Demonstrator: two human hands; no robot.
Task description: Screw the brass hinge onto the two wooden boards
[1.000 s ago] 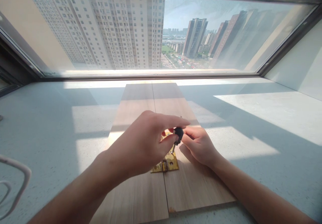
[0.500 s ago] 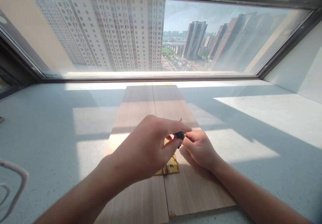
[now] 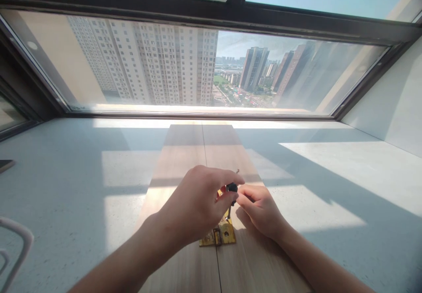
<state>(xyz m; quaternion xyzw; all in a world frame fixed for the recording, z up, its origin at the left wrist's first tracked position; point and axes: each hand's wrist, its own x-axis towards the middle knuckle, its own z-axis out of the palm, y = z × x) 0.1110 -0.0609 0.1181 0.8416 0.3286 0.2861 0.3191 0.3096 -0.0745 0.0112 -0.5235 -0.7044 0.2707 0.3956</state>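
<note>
My left hand (image 3: 202, 200) is closed, with thumb and index finger pinching the black handle of a small screwdriver (image 3: 232, 188). Its metal shaft slants down toward a worn yellow-brass hinge (image 3: 227, 236), and a thin metal tip shows above my index finger. Curled shut close beside the handle is my right hand (image 3: 260, 207); its fingertips hide whatever they may hold. The hinge lies across the seam between a left wooden board (image 3: 174, 161) and a right wooden board (image 3: 220, 146). My left hand covers part of the hinge.
Both boards lie on a pale speckled sill (image 3: 127, 222) in patches of sun and shade. A dark-framed window (image 3: 198, 116) closes off the far side, with a white wall (image 3: 389, 104) at right. A white curved tube or cable (image 3: 24, 236) sits at the left edge.
The view has tilted up, showing more window frame. More of the screwdriver shaft and hinge now shows below my fingers. Both hands keep nearly the same pose.
</note>
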